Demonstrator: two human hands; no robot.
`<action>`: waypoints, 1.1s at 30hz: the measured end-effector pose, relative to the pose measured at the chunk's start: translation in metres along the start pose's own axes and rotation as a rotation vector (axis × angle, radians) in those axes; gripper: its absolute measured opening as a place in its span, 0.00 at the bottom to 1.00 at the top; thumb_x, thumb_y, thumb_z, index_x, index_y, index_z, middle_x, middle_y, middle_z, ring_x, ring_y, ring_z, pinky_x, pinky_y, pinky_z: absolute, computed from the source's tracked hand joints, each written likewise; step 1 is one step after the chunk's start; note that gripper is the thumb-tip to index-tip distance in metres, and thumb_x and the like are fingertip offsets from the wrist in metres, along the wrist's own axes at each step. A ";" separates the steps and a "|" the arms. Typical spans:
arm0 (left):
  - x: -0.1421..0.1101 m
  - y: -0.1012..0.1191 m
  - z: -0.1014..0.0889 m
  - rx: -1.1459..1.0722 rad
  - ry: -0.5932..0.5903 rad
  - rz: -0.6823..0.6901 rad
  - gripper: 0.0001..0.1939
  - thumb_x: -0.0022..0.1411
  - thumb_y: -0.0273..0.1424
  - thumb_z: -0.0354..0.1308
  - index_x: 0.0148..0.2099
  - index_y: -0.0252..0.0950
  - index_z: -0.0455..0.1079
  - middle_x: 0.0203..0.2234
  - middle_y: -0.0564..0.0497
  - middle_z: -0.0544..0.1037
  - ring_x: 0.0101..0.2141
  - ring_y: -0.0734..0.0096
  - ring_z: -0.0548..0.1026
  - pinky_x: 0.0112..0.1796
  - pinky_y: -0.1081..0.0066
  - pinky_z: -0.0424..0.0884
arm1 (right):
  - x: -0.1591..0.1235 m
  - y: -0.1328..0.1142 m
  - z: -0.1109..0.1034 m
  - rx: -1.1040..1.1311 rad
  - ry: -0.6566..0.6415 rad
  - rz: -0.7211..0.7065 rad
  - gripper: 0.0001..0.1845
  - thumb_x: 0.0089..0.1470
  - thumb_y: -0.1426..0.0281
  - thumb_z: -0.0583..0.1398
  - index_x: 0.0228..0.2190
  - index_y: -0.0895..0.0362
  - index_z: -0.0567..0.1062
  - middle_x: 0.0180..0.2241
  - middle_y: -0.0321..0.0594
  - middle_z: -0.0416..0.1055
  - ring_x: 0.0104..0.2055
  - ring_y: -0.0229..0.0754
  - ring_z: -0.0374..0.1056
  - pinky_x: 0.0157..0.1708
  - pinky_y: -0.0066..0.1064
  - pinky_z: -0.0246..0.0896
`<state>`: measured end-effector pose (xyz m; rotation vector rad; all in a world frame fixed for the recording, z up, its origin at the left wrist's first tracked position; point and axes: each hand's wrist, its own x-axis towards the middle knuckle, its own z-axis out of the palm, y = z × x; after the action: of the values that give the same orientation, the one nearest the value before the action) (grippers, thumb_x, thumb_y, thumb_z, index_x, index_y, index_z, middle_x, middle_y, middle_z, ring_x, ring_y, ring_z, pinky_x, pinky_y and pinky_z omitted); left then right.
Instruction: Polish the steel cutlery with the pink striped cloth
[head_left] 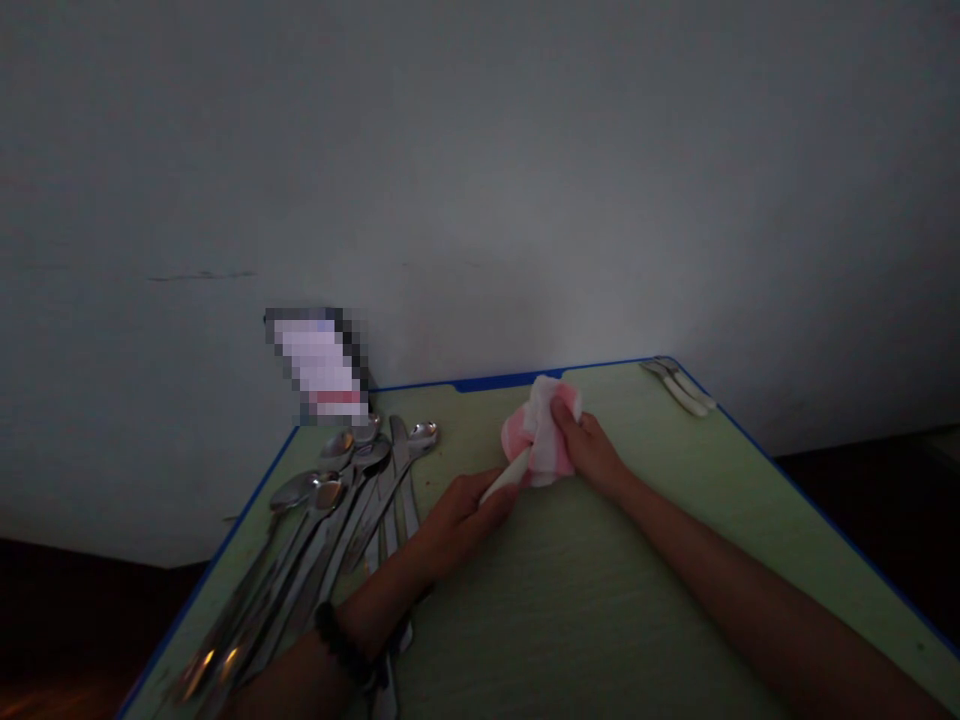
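Note:
Near the middle of the table, my left hand (463,518) is closed around the pale handle (507,478) of a piece of cutlery. Its other end disappears inside a pink and white cloth (553,445), so its kind is hidden. My right hand (592,452) grips that cloth, thumb on top, wrapped about the covered end. Left of my left hand lie several metal spoons (327,494) in a loose, overlapping pile, along with a table knife (399,436). My left forearm, with a dark bead bracelet, passes over part of this pile.
Two pieces of white-handled cutlery (686,390) lie side by side at the far right corner. A device with a lit, blurred screen (319,365) leans on the wall at the back left. The pale green table (645,620) has a blue edge and stands against a grey wall (480,180).

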<state>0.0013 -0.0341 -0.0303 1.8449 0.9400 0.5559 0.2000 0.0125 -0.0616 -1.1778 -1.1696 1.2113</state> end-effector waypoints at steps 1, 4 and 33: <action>0.000 0.000 0.001 -0.013 0.000 -0.007 0.16 0.63 0.39 0.42 0.30 0.33 0.62 0.20 0.57 0.61 0.22 0.77 0.59 0.23 0.76 0.53 | 0.001 -0.001 0.000 0.035 -0.011 0.014 0.27 0.46 0.47 0.53 0.17 0.58 0.70 0.15 0.36 0.64 0.19 0.35 0.58 0.19 0.27 0.51; -0.001 0.001 0.002 -0.051 0.030 -0.040 0.16 0.63 0.39 0.43 0.33 0.33 0.63 0.20 0.57 0.61 0.22 0.77 0.59 0.22 0.77 0.53 | 0.000 -0.013 0.004 0.158 -0.068 0.032 0.32 0.46 0.42 0.49 0.26 0.57 0.74 0.24 0.41 0.71 0.26 0.40 0.65 0.27 0.31 0.60; 0.001 0.001 0.001 0.027 0.000 0.008 0.16 0.64 0.38 0.42 0.42 0.34 0.66 0.28 0.53 0.70 0.28 0.71 0.66 0.28 0.76 0.60 | -0.002 -0.002 0.001 0.110 -0.208 0.029 0.18 0.46 0.58 0.60 0.33 0.59 0.71 0.28 0.39 0.72 0.26 0.37 0.66 0.25 0.27 0.60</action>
<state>0.0032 -0.0339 -0.0300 1.8734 0.9452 0.5509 0.1990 0.0106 -0.0593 -1.0082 -1.2248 1.4284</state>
